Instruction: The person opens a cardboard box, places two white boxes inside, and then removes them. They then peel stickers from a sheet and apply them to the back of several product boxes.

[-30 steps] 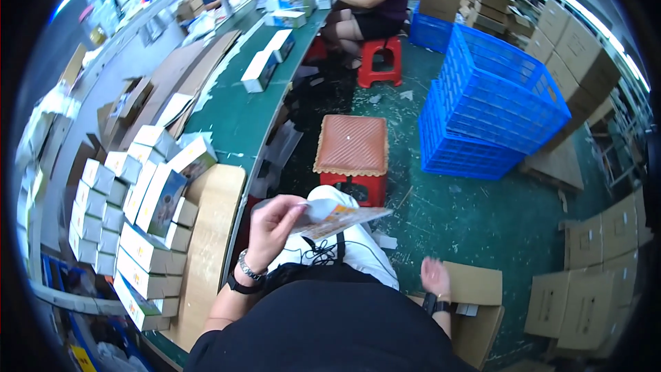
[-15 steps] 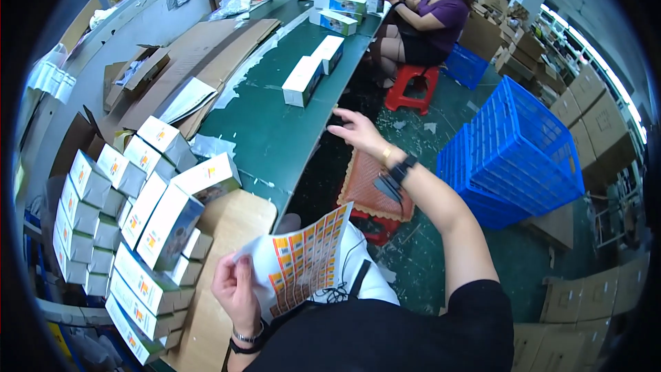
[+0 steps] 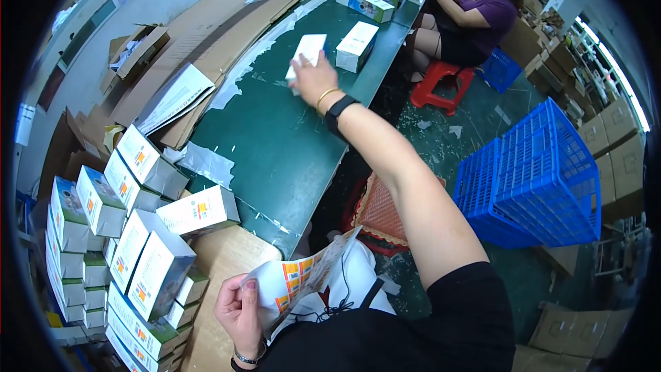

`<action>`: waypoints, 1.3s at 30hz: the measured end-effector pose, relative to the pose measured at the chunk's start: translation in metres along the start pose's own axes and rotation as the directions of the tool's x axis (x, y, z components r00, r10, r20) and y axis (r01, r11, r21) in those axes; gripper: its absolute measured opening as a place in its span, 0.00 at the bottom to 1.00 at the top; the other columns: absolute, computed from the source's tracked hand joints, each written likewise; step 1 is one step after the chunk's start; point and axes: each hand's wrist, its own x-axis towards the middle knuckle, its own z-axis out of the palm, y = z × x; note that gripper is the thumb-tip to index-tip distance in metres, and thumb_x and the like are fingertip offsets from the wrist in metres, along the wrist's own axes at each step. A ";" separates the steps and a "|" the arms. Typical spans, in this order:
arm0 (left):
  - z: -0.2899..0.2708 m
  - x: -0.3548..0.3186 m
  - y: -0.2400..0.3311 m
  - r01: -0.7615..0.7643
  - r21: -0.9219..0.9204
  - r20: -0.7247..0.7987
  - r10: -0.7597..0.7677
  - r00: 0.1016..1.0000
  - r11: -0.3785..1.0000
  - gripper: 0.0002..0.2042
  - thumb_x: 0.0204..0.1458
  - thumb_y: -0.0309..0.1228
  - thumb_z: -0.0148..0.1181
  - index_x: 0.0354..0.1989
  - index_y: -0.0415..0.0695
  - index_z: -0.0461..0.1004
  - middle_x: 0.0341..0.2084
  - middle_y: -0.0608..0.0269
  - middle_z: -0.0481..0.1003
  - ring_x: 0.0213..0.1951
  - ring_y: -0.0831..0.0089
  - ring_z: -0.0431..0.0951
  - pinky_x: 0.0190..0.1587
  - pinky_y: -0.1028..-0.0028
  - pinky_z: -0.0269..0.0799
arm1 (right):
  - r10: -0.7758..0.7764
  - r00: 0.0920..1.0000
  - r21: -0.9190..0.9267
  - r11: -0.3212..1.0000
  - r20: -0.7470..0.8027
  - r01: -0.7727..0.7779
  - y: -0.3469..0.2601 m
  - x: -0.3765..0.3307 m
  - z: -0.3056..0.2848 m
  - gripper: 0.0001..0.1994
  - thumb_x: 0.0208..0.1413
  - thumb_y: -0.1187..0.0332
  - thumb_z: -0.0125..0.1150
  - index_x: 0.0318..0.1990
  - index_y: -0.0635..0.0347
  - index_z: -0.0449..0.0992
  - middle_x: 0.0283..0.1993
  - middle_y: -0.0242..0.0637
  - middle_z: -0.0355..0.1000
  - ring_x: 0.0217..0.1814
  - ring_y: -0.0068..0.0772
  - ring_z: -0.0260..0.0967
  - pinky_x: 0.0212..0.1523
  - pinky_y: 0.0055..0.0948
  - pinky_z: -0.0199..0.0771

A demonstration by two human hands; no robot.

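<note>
— Head view: what's hidden?
— My right hand (image 3: pixel 311 77) covers part of the white rectangular cardboard box (image 3: pixel 307 50) on the green table (image 3: pixel 289 145), fingers closing on it.
— And the left?
— My left hand (image 3: pixel 239 308) pinches a white-and-orange printed leaflet (image 3: pixel 303 279) low by my lap.

A: Scene is evenly lit, bright overhead light; daylight is seen at the upper right edge, slightly blown out.

B: Shadows?

A: Soft only, under the tabletop (image 3: pixel 275 145) edge. Mild sheen is noted on its green surface.

B: Distortion?

A: Heavy fisheye. Straight edges are bent near the rim, corners are vignetted black. Centre is sharp; rim detail is smeared.
</note>
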 end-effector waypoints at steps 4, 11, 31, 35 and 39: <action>0.006 0.004 -0.003 -0.007 0.043 -0.014 0.007 1.000 0.999 0.07 0.67 0.26 0.65 0.47 0.34 0.78 0.29 0.71 0.79 0.30 0.90 0.71 0.35 0.86 0.64 | 0.042 0.999 -0.180 0.983 -0.028 -0.046 0.041 0.012 -0.004 0.34 0.63 0.39 0.62 0.74 0.36 0.70 0.79 0.40 0.63 0.84 0.65 0.48 0.82 0.59 0.49; 0.012 0.010 -0.005 0.065 0.064 0.023 -0.067 0.997 0.996 0.08 0.68 0.27 0.65 0.47 0.34 0.78 0.29 0.72 0.79 0.31 0.90 0.72 0.36 0.86 0.65 | 0.176 0.983 -0.099 0.980 0.052 -0.170 0.091 0.012 -0.022 0.41 0.58 0.23 0.52 0.77 0.25 0.64 0.83 0.46 0.56 0.83 0.77 0.45 0.83 0.56 0.48; 0.002 -0.038 0.000 0.043 -0.011 0.121 -0.041 0.992 0.999 0.08 0.69 0.25 0.62 0.50 0.33 0.78 0.34 0.71 0.80 0.34 0.89 0.74 0.38 0.86 0.68 | -0.363 0.922 0.421 0.822 -0.133 0.384 -0.098 -0.230 -0.096 0.26 0.67 0.54 0.65 0.70 0.49 0.75 0.75 0.46 0.67 0.81 0.59 0.57 0.75 0.48 0.67; -0.011 -0.033 -0.002 0.020 0.036 0.130 -0.025 0.991 0.999 0.09 0.70 0.26 0.61 0.51 0.33 0.79 0.34 0.71 0.81 0.35 0.89 0.75 0.38 0.86 0.68 | -0.444 0.889 0.534 0.728 -0.110 0.430 -0.107 -0.250 -0.107 0.24 0.68 0.59 0.65 0.68 0.52 0.76 0.74 0.45 0.70 0.81 0.52 0.60 0.74 0.44 0.67; -0.017 -0.020 0.001 0.051 -0.036 0.135 -0.046 0.990 0.998 0.10 0.70 0.28 0.62 0.52 0.33 0.79 0.32 0.72 0.81 0.34 0.90 0.75 0.37 0.86 0.68 | -0.400 0.903 0.863 0.501 0.158 0.071 -0.079 -0.240 -0.157 0.20 0.70 0.61 0.64 0.65 0.57 0.79 0.69 0.44 0.75 0.75 0.40 0.69 0.72 0.38 0.70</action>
